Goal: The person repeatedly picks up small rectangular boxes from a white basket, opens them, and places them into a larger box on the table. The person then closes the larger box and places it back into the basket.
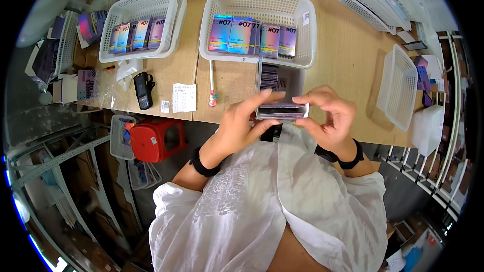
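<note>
My left hand (239, 121) and my right hand (331, 115) pinch opposite ends of a small flat box (283, 115) at the table's front edge. Thumbs press from the near side and fingers from the far side. One face of the box looks open towards me, with dark, thin layers inside; I cannot tell what they are. Just beyond the hands, a white bin (297, 77) holds dark, thin packs (269, 76) in a stack. Behind it, a white perforated basket (306, 51) contains several shiny iridescent cartons (239, 34) standing upright, bearing print.
Left of centre sits another white basket (172, 2) with similar cartons. A black handheld scanner (143, 90), a handwritten note (184, 98) and a white stick (211, 79) lie nearer. An upright basket (397, 87) stands at right. A red stool (151, 139) is below the table's left side.
</note>
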Available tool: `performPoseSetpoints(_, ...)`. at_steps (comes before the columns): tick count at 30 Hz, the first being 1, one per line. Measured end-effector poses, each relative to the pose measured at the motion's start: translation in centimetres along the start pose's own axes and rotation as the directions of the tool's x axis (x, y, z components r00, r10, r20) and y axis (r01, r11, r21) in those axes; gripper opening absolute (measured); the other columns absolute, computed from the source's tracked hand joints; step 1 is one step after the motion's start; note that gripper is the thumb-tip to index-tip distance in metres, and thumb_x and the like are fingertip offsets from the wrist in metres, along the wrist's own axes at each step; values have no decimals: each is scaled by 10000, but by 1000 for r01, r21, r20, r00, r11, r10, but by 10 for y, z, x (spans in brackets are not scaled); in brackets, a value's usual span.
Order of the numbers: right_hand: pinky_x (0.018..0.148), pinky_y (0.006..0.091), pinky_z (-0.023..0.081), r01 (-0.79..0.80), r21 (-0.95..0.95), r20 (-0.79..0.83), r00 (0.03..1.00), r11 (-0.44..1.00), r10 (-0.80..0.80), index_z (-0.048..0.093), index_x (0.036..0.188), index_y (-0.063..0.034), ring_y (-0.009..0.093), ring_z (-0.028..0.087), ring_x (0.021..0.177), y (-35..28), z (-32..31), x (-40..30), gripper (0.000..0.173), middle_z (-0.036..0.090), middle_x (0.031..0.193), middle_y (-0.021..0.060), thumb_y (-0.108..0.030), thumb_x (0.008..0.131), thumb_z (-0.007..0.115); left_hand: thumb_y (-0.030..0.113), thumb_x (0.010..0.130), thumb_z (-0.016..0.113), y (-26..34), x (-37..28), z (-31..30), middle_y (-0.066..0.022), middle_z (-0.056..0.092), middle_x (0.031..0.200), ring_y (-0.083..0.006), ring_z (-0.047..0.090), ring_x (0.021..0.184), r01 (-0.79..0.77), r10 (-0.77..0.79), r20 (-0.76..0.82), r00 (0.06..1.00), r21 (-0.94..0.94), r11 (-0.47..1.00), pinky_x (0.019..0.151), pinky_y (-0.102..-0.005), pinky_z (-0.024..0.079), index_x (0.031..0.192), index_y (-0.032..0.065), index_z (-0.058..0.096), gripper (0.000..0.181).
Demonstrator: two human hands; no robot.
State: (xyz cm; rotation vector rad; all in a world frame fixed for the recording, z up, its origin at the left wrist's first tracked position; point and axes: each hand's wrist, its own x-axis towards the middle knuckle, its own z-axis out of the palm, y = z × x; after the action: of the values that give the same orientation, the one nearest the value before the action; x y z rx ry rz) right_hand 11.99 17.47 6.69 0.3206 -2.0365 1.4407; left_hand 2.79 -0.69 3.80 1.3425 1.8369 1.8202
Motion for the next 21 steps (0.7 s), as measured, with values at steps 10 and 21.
performPoseSetpoints(10, 655, 317, 452, -92, 172, -62, 993, 981, 104, 569, 949, -40, 242, 562, 772, -11, 9, -9, 318, 640, 976, 124, -33, 696, 762, 120, 749, 749, -5, -10, 3, -195, 596, 1195, -290, 670, 856, -116, 115, -8, 993, -21, 993, 626, -318, 541, 1058, 46, 459, 430)
performPoseSetpoints(21, 604, 299, 429, -21, -224, 187, 980, 974, 64, 616, 872, -44, 206, 543, 750, -19, -4, -3, 267, 587, 914, 76, -33, 655, 771, 97, 677, 768, 8, -5, -1, -146, 633, 1133, -288, 659, 818, -106, 76, 112, 991, 287, 952, 663, -323, 548, 894, 20, 566, 307)
